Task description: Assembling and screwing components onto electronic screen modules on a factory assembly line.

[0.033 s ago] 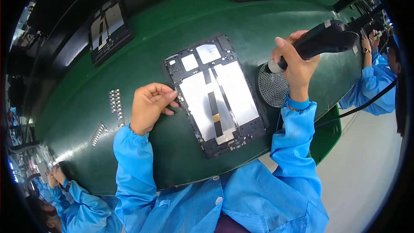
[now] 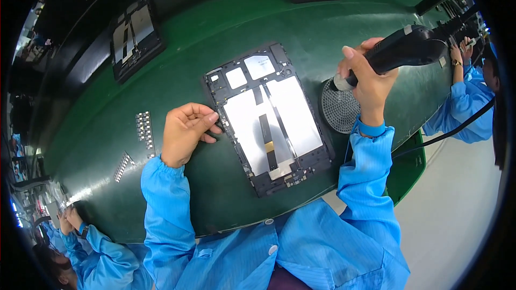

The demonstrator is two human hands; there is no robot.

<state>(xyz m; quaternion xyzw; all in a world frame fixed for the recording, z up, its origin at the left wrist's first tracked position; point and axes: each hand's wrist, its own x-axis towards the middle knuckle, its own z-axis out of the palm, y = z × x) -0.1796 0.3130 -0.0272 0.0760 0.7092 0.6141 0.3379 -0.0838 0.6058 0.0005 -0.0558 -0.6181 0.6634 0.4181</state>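
The opened black tablet chassis with white panels [image 2: 267, 120] lies mid-belt on the green conveyor surface [image 2: 215, 37]. The left hand [image 2: 185, 131] rests at its nine o'clock edge, fingers curled, apparently holding nothing. At two o'clock, the right hand [image 2: 365, 75] grips a black electric screwdriver [image 2: 400, 48] — tip over a round perforated screw tray [image 2: 338, 108].

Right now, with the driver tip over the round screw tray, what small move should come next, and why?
Probably swing the electric screwdriver left from the round perforated tray to the open tablet chassis. The right hand holds the tool with its tip at the tray, apart from the chassis, while the left hand rests at the frame's left edge, steadying it. Whether a screw sits on the tip cannot be seen.
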